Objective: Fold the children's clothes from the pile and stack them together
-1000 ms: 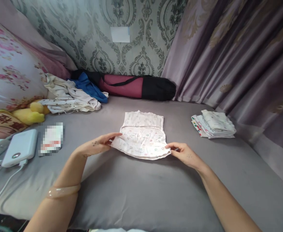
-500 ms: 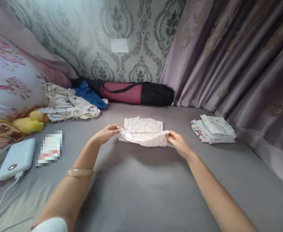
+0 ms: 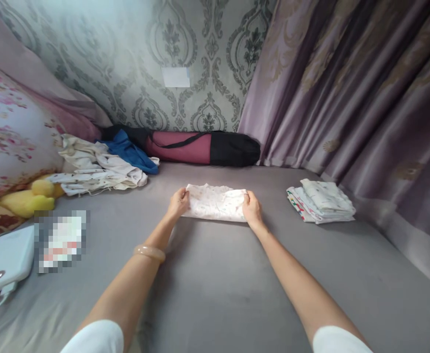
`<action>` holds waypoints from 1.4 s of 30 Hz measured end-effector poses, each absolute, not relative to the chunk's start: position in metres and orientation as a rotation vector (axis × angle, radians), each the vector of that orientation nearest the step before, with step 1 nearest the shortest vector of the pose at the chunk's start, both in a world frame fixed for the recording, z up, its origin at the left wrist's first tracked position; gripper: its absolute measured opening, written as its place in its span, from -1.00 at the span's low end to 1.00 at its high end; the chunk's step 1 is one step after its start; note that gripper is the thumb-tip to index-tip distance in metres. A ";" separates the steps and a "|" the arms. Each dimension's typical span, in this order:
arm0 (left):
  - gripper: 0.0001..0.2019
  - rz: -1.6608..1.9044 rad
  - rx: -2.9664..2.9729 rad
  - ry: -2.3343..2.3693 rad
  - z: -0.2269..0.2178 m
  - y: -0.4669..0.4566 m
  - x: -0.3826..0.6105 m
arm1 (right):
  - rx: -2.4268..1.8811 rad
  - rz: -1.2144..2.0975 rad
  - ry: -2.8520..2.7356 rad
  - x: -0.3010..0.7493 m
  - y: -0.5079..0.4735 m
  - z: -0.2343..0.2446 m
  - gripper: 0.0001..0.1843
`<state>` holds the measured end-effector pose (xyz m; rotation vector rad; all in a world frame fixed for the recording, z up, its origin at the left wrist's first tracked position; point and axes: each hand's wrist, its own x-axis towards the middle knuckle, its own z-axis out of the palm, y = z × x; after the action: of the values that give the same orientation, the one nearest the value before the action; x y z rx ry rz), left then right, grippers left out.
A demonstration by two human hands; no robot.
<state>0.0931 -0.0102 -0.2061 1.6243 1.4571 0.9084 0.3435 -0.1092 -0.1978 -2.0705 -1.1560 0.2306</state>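
A white garment with a small faint print (image 3: 215, 203) lies folded into a wide, low rectangle on the grey bed sheet (image 3: 215, 284). My left hand (image 3: 179, 202) grips its left end, fingers closed at the edge. At the opposite end my right hand (image 3: 252, 207) is closed on the cloth, thumb and fingers partly hidden by the hand itself. Which kind of garment it is does not show.
Right of my hands sits a stack of folded clothes (image 3: 321, 201). At back left lie crumpled light clothes (image 3: 100, 166) and a blue cloth (image 3: 132, 152). A long maroon-black bag (image 3: 185, 147) lines the wall. A white power bank (image 3: 9, 260) and a yellow plush toy (image 3: 27, 201) are at left.
The near edge of the garment, held raised between both hands, has been folded over away from me onto the rest. Both hands moved forward. The view shifted slightly.
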 end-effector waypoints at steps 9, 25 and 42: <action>-0.66 1.135 1.921 1.480 -0.206 -0.007 0.094 | -2.125 0.075 -1.116 0.344 -0.096 -0.193 -0.57; -0.69 0.687 1.984 1.786 -0.206 0.009 0.102 | -1.995 0.263 -1.457 0.365 -0.087 -0.203 -0.61; -0.68 0.526 2.223 2.007 -0.196 -0.005 0.100 | -2.403 0.048 -1.477 0.347 -0.099 -0.192 -0.55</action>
<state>0.0996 -0.0049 -0.1964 2.2231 2.0065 0.5257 0.3471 -0.0990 -0.1921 -2.4033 -1.4773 0.0478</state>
